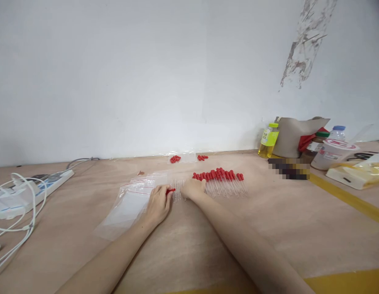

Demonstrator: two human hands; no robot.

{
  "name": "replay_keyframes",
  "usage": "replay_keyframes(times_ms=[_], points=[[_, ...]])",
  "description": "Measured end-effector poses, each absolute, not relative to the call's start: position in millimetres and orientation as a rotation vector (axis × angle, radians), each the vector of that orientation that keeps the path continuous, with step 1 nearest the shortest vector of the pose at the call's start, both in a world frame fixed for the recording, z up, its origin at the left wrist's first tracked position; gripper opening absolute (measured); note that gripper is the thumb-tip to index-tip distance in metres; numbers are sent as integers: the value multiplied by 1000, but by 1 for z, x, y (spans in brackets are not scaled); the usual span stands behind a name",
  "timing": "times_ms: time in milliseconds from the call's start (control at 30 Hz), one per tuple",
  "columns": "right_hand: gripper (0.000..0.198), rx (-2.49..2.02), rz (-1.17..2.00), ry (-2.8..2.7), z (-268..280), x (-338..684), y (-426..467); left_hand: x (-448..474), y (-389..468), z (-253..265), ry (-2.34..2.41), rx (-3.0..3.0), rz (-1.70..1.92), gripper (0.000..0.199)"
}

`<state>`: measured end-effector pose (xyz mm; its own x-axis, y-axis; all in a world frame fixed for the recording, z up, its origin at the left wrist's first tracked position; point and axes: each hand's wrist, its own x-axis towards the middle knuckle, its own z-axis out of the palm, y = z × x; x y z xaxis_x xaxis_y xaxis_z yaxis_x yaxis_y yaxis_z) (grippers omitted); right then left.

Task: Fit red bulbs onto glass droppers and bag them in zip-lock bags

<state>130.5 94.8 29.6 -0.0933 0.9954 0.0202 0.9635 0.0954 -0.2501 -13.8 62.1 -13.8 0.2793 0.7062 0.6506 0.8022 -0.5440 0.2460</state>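
Pinched in the fingers of my left hand [159, 203] is a red rubber dropper bulb [170, 190]. Just right of it, several thin glass dropper tubes [177, 190] lie side by side on the table. My right hand [192, 188] reaches over these tubes with its fingers curled downward. The back of that hand hides its fingertips, so what they grip cannot be made out. To its right lies a row of glass droppers [221, 185] with red bulbs on their far ends. Clear zip bags [128, 208] lie flat beside and partly under my left hand.
Two small piles of red bulbs [175, 159] rest on clear plastic near the wall. A white power strip [54, 188] with tangled cables stands at left. At right are a yellow drink bottle [268, 141], a grey bag [289, 136], a white tub [332, 155] and other jars.
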Motion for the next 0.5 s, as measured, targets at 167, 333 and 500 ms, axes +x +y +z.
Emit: replay_keyframes(times_ms=[167,333,500], points=[[29,-1835,194,-2119,35,159,80,-13,60,-16,-1402,-2472,-1167,22],[23,-1228,212,-2136,18,220,50,6,44,-12,-1324,-2632,-1193,20],[20,-1100,102,-2075,-9,248,30,28,30,-9,-1335,-2771,-1189,18]])
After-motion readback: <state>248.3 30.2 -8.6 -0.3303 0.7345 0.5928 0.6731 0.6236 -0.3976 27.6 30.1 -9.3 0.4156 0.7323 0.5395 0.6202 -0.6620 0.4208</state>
